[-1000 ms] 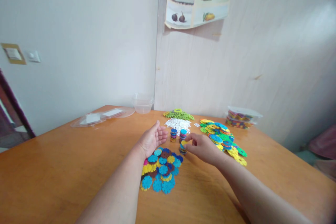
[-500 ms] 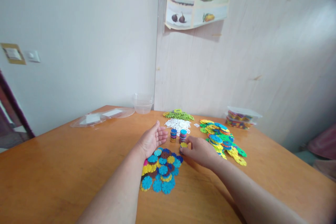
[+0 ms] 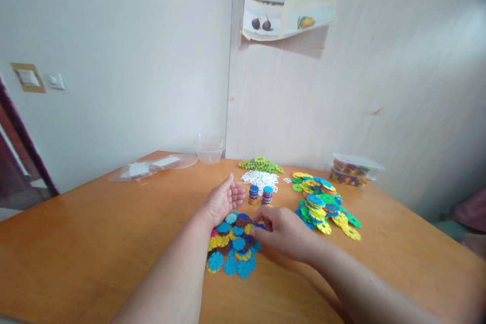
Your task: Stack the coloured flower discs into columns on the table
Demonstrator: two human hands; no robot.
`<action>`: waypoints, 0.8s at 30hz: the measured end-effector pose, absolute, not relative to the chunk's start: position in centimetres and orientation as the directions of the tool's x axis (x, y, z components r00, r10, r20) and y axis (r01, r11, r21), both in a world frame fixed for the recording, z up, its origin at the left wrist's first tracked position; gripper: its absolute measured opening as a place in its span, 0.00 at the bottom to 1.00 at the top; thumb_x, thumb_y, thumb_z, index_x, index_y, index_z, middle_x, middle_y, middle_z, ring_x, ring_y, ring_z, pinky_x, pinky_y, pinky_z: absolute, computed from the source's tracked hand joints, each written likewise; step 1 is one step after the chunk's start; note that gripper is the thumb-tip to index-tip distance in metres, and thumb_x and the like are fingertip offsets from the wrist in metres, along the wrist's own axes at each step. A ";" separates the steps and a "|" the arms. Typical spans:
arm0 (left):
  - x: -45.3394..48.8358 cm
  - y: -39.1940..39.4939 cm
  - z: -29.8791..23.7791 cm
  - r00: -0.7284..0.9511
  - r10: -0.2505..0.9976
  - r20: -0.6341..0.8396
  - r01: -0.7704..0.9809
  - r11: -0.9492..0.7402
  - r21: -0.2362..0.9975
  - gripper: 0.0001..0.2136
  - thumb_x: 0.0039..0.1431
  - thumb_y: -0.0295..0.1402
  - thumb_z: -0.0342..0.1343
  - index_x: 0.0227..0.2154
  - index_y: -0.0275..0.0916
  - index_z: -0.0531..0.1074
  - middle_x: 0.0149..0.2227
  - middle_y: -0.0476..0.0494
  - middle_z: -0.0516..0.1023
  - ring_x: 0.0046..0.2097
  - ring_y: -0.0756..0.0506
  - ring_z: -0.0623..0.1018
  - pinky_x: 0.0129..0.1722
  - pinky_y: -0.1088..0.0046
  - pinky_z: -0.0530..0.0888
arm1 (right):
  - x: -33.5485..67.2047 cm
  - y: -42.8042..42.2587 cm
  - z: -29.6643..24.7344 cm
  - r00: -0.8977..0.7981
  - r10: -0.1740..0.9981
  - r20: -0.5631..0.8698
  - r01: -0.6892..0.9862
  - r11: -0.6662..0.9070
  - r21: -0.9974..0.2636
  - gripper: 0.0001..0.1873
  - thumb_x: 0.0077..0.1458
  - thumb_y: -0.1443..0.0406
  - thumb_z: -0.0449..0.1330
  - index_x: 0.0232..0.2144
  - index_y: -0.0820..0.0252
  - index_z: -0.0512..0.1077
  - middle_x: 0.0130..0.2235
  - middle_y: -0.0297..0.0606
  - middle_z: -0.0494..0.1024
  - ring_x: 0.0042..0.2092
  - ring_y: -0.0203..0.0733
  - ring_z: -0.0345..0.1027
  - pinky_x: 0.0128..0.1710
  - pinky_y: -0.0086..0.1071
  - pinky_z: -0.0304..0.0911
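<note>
A pile of notched plastic discs (image 3: 229, 265) in blue, yellow and brown lies on the table in front of me. My left hand (image 3: 225, 200) rests at the pile's far left edge, palm turned right, fingers stretched out and holding nothing. Over the pile's right side, my right hand (image 3: 283, 230) pinches a dark blue notched disc (image 3: 259, 225) between thumb and fingers. Two short upright stacks stand beyond: one blue-topped stack (image 3: 253, 195) and one light-blue-topped stack (image 3: 267, 195). A third, yellow-topped stack is mostly hidden behind my right hand.
White plastic pieces (image 3: 260, 180) and green pieces (image 3: 261, 165) lie behind the stacks. Larger discs (image 3: 322, 205) are heaped at right. Lidded boxes (image 3: 355, 169) stand far right. A clear tub (image 3: 210, 151) and clear lids (image 3: 131, 170) sit at the back left of the wooden table (image 3: 152, 228).
My right hand has moved from the yellow-topped stack back toward me and left, onto the disc pile, and now pinches a dark blue disc. The left hand stays in place.
</note>
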State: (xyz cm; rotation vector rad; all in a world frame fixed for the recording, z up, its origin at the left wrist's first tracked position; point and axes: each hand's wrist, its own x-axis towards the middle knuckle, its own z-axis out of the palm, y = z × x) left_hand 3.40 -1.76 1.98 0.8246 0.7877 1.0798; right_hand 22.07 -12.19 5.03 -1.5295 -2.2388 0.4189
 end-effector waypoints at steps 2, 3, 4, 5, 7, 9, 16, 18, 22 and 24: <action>3.4 -1.8 2.0 0.280 0.950 -0.139 -0.425 0.252 0.870 0.22 0.55 0.51 0.56 0.37 0.34 0.72 0.33 0.38 0.79 0.36 0.46 0.79 0.39 0.70 0.74 | 21.0 -13.0 4.7 -0.379 0.916 0.133 0.803 0.396 -0.445 0.13 0.52 0.53 0.59 0.37 0.52 0.73 0.28 0.30 0.74 0.28 0.34 0.63 0.25 0.27 0.47; 3.4 -1.8 2.0 0.282 0.949 -0.137 -0.425 0.252 0.870 0.22 0.55 0.51 0.55 0.37 0.34 0.72 0.33 0.38 0.79 0.37 0.45 0.79 0.40 0.70 0.74 | 20.6 -13.3 4.5 -0.399 0.908 0.125 0.800 0.411 -0.437 0.14 0.51 0.53 0.60 0.37 0.52 0.73 0.29 0.30 0.75 0.28 0.34 0.64 0.25 0.27 0.47; 3.4 -1.8 2.0 0.284 0.949 -0.135 -0.424 0.251 0.870 0.22 0.55 0.51 0.55 0.37 0.34 0.72 0.33 0.38 0.79 0.37 0.45 0.79 0.40 0.70 0.74 | 20.2 -13.5 4.3 -0.413 0.902 0.123 0.800 0.424 -0.425 0.15 0.51 0.52 0.60 0.37 0.52 0.73 0.30 0.31 0.76 0.29 0.34 0.64 0.25 0.27 0.47; 3.4 -1.8 2.0 0.285 0.949 -0.134 -0.423 0.250 0.871 0.22 0.56 0.51 0.55 0.37 0.34 0.72 0.33 0.38 0.79 0.37 0.45 0.79 0.40 0.70 0.74 | 19.8 -13.7 4.1 -0.421 0.898 0.125 0.803 0.433 -0.409 0.16 0.50 0.51 0.60 0.37 0.52 0.72 0.31 0.31 0.76 0.29 0.35 0.65 0.26 0.27 0.47; 3.3 -1.9 2.1 0.286 0.949 -0.134 -0.422 0.251 0.871 0.22 0.56 0.51 0.55 0.37 0.34 0.72 0.33 0.38 0.79 0.37 0.46 0.79 0.41 0.70 0.74 | 19.2 -13.7 3.7 -0.421 0.897 0.134 0.817 0.440 -0.373 0.16 0.49 0.51 0.60 0.37 0.53 0.72 0.31 0.32 0.76 0.30 0.36 0.65 0.26 0.27 0.47; 3.3 -1.9 2.1 0.284 0.949 -0.138 -0.422 0.253 0.870 0.22 0.55 0.51 0.55 0.37 0.34 0.72 0.34 0.38 0.79 0.37 0.46 0.79 0.41 0.70 0.74 | 19.0 -13.6 3.3 -0.412 0.901 0.138 0.828 0.433 -0.356 0.16 0.49 0.52 0.60 0.37 0.53 0.71 0.30 0.32 0.76 0.30 0.37 0.65 0.26 0.28 0.47; 3.4 -1.8 2.1 0.280 0.948 -0.149 -0.420 0.260 0.869 0.23 0.55 0.53 0.54 0.37 0.34 0.72 0.33 0.38 0.79 0.36 0.46 0.79 0.41 0.69 0.74 | 18.9 -13.4 2.8 -0.391 0.914 0.108 0.821 0.400 -0.407 0.15 0.48 0.56 0.61 0.39 0.52 0.71 0.31 0.31 0.75 0.29 0.35 0.64 0.25 0.27 0.46; 3.4 -1.7 2.0 0.281 0.948 -0.147 -0.423 0.260 0.868 0.24 0.55 0.54 0.54 0.37 0.34 0.72 0.33 0.37 0.79 0.37 0.45 0.79 0.41 0.69 0.73 | 18.9 -13.5 3.1 -0.393 0.914 0.099 0.819 0.397 -0.415 0.16 0.48 0.55 0.61 0.40 0.52 0.70 0.31 0.32 0.76 0.29 0.35 0.65 0.25 0.27 0.46; 3.4 -1.7 1.9 0.276 0.950 -0.145 -0.422 0.256 0.870 0.25 0.54 0.55 0.54 0.38 0.34 0.72 0.33 0.37 0.79 0.37 0.45 0.79 0.41 0.69 0.74 | 18.8 -13.7 3.5 -0.384 0.918 0.093 0.827 0.387 -0.407 0.18 0.49 0.51 0.60 0.39 0.53 0.71 0.30 0.32 0.76 0.28 0.35 0.64 0.25 0.28 0.46; 3.4 -1.7 1.9 0.275 0.951 -0.143 -0.421 0.253 0.871 0.25 0.54 0.55 0.54 0.38 0.34 0.72 0.33 0.37 0.79 0.38 0.45 0.79 0.42 0.68 0.74 | 18.7 -13.6 3.4 -0.389 0.915 0.108 0.827 0.398 -0.397 0.16 0.49 0.52 0.60 0.38 0.53 0.71 0.30 0.32 0.76 0.29 0.35 0.64 0.25 0.28 0.46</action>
